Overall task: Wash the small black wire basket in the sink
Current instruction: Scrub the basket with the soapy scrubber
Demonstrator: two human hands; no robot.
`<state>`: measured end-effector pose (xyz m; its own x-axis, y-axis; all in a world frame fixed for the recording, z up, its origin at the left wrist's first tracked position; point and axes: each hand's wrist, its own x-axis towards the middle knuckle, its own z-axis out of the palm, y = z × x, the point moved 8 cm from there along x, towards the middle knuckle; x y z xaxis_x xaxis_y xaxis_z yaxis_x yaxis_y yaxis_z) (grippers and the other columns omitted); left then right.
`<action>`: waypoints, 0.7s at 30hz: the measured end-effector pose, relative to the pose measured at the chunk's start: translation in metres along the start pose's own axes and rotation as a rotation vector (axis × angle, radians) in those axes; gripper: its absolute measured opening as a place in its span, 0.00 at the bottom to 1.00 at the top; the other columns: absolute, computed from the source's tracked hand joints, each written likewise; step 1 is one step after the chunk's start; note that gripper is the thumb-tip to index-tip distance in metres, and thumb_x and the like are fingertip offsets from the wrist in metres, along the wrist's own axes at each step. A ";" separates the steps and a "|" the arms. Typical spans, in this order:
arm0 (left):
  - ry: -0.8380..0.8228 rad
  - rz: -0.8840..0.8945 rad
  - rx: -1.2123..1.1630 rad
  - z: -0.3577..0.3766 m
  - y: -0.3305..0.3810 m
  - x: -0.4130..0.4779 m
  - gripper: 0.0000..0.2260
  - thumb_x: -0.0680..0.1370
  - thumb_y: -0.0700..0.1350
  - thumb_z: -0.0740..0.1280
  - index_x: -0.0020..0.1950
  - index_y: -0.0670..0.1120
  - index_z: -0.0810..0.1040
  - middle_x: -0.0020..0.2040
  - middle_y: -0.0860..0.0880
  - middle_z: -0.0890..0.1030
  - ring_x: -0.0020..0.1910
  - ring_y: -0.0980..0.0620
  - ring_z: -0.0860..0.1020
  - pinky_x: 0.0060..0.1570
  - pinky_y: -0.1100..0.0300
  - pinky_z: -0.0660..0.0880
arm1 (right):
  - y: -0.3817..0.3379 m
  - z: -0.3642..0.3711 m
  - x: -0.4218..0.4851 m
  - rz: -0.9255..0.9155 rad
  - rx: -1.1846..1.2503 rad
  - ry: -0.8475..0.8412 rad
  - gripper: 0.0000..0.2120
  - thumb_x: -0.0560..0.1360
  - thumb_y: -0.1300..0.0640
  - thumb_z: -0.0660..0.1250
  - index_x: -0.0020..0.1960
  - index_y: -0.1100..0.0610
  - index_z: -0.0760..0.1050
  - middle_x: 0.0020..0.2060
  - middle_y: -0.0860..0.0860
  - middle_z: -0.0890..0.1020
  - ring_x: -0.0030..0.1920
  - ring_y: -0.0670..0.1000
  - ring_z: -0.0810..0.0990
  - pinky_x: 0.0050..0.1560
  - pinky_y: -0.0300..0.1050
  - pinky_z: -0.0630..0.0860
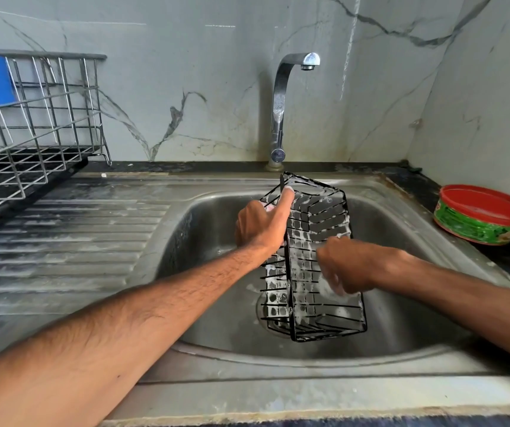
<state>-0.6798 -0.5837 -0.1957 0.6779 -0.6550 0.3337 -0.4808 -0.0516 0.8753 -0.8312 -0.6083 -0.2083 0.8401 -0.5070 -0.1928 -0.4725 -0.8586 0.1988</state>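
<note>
**Steel sink, soapy basket stood on end**

Marble wall behind, steel sink [186,272] below, no stream showing from the tap [279,103]. The basket [318,217] stands on end inside the sink, over the drain. Its long axis runs nearly upright, the top leaning toward the tap, and suds cling to the wires. The left hand [263,224] grips its upper left edge, forefinger laid up along the rim. The right hand [349,266] sits lower, on the right face, fingers curled against the wires. It is blurred, and I cannot tell whether it holds a sponge. I judge this mid-scrub. The right hand is nearer the unscrubbed bottom end, straight below it. A red-lidded tub [481,217] sits on the desk, right.
</note>
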 end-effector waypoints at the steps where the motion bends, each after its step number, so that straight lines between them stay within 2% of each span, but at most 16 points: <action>1: -0.005 0.003 0.009 0.000 -0.001 0.001 0.27 0.72 0.72 0.56 0.30 0.48 0.64 0.28 0.51 0.69 0.28 0.53 0.65 0.31 0.61 0.63 | -0.002 0.005 -0.002 -0.016 0.004 -0.041 0.09 0.71 0.73 0.66 0.38 0.62 0.78 0.40 0.56 0.85 0.39 0.53 0.86 0.39 0.45 0.84; 3: -0.015 0.020 0.016 0.001 -0.004 0.005 0.28 0.71 0.73 0.56 0.32 0.48 0.64 0.30 0.50 0.71 0.29 0.52 0.67 0.32 0.60 0.65 | 0.007 0.002 0.004 0.003 -0.007 -0.006 0.10 0.74 0.72 0.65 0.38 0.61 0.76 0.41 0.57 0.85 0.41 0.53 0.86 0.38 0.43 0.82; 5: -0.018 0.036 0.022 0.004 -0.007 0.009 0.34 0.69 0.79 0.55 0.34 0.46 0.68 0.36 0.47 0.82 0.33 0.48 0.76 0.36 0.56 0.74 | 0.028 -0.013 0.015 0.067 -0.026 0.140 0.05 0.78 0.69 0.64 0.46 0.63 0.78 0.43 0.56 0.84 0.42 0.54 0.85 0.40 0.42 0.81; 7: -0.016 0.055 0.040 0.008 -0.007 0.012 0.35 0.68 0.79 0.53 0.35 0.45 0.70 0.42 0.44 0.86 0.39 0.43 0.83 0.38 0.53 0.77 | 0.050 -0.030 0.021 0.155 -0.043 0.298 0.05 0.79 0.66 0.66 0.54 0.63 0.78 0.46 0.57 0.82 0.43 0.54 0.83 0.41 0.44 0.82; 9: -0.038 0.097 0.048 0.012 -0.003 0.011 0.34 0.69 0.77 0.54 0.35 0.45 0.69 0.40 0.43 0.86 0.39 0.41 0.83 0.39 0.54 0.77 | 0.062 -0.044 0.020 0.219 -0.124 0.426 0.09 0.79 0.67 0.67 0.58 0.64 0.77 0.50 0.59 0.80 0.46 0.55 0.81 0.42 0.46 0.82; 11: -0.049 0.147 0.045 0.013 0.003 0.009 0.33 0.70 0.77 0.54 0.35 0.45 0.70 0.34 0.45 0.82 0.32 0.42 0.79 0.40 0.56 0.75 | 0.066 -0.050 0.017 0.251 -0.244 0.488 0.13 0.76 0.68 0.70 0.60 0.64 0.76 0.55 0.60 0.79 0.52 0.56 0.79 0.44 0.46 0.81; 14: -0.037 0.207 0.030 0.011 0.011 0.004 0.30 0.69 0.76 0.54 0.37 0.47 0.67 0.31 0.50 0.71 0.30 0.51 0.67 0.34 0.56 0.70 | 0.054 -0.044 0.015 0.221 -0.324 0.443 0.14 0.78 0.67 0.68 0.63 0.62 0.75 0.58 0.59 0.78 0.55 0.55 0.80 0.50 0.45 0.82; 16: -0.038 0.214 0.032 0.011 0.013 0.002 0.30 0.69 0.76 0.54 0.38 0.47 0.68 0.32 0.51 0.70 0.30 0.51 0.69 0.33 0.57 0.68 | 0.036 -0.030 0.018 0.150 -0.333 0.359 0.13 0.80 0.66 0.65 0.64 0.61 0.74 0.55 0.56 0.80 0.52 0.52 0.81 0.52 0.44 0.82; 19: -0.066 0.201 0.025 0.014 0.010 0.003 0.32 0.70 0.77 0.54 0.39 0.46 0.69 0.32 0.50 0.72 0.33 0.46 0.82 0.34 0.57 0.67 | 0.011 -0.008 0.024 0.026 -0.415 0.269 0.14 0.81 0.65 0.63 0.66 0.60 0.72 0.55 0.55 0.79 0.52 0.52 0.80 0.51 0.46 0.81; 21: -0.065 0.214 0.032 0.013 0.011 0.004 0.31 0.69 0.76 0.54 0.39 0.47 0.68 0.32 0.50 0.71 0.31 0.48 0.77 0.34 0.58 0.67 | 0.006 -0.001 0.026 -0.037 -0.506 0.254 0.14 0.81 0.64 0.63 0.66 0.59 0.70 0.56 0.55 0.78 0.53 0.53 0.79 0.50 0.47 0.79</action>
<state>-0.6897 -0.5968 -0.1895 0.5216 -0.7010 0.4864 -0.6278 0.0707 0.7751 -0.8118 -0.6262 -0.2108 0.9210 -0.3892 0.0167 -0.3076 -0.7004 0.6441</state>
